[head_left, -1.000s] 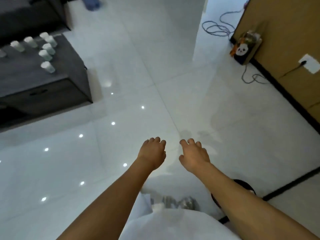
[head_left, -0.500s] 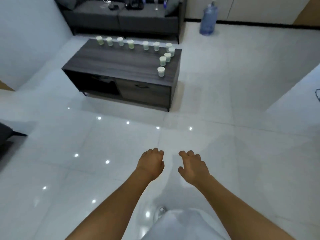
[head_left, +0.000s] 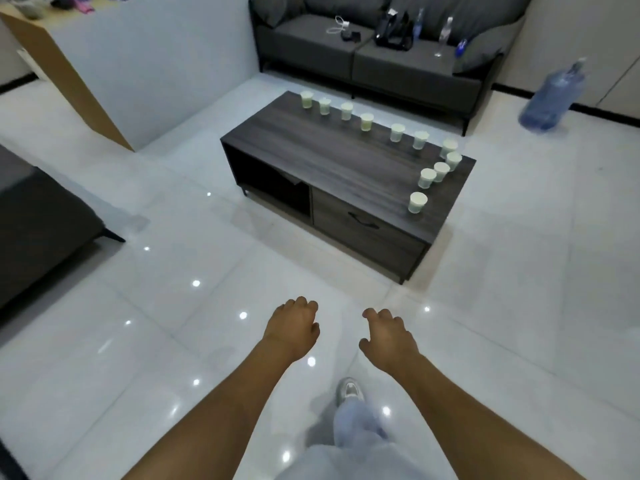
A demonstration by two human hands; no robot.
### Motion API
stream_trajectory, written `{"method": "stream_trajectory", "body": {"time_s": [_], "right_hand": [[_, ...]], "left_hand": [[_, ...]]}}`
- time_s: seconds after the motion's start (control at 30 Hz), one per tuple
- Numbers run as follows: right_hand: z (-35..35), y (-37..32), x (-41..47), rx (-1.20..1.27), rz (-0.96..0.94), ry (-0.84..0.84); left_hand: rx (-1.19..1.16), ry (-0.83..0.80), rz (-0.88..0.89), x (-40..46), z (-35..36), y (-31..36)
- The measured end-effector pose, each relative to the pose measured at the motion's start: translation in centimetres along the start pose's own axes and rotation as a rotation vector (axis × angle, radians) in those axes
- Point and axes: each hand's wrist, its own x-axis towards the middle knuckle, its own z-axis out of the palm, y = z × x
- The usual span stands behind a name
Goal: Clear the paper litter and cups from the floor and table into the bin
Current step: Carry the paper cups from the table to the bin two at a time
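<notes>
Your left hand (head_left: pixel 293 329) and right hand (head_left: pixel 388 337) held out low over glossy white floor (head_left: pixel 138 341), side by side, apart. Both hands' fingers loosely curled, spread, clamped on nothing. Cups (head_left: pixel 417 202): eleven pale ones upright on dark wood counter (head_left: pixel 329 157) ahead of you, seven in row along far edge, four more running down right end toward you. Grey sofa (head_left: pixel 381 60) behind counter. Blue water jug (head_left: pixel 550 98) on floor, far right. Your shoe (head_left: pixel 349 391) below hands.
</notes>
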Motion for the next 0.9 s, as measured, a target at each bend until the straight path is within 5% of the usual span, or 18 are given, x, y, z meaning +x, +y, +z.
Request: {"method": "stream_trajectory", "body": {"time_s": [0.33, 0.9], "right_hand": [[-9.5, -10.9, 18.7, -0.139, -0.237, -0.071], [-17.7, -41.0, 48.0, -0.205, -0.376, -0.171]], "left_hand": [[-0.139, 0.028, -0.261, 11.6, -7.8, -10.4], [-0.224, 0.043, -0.436, 32.6, -21.5, -42.5]]}}
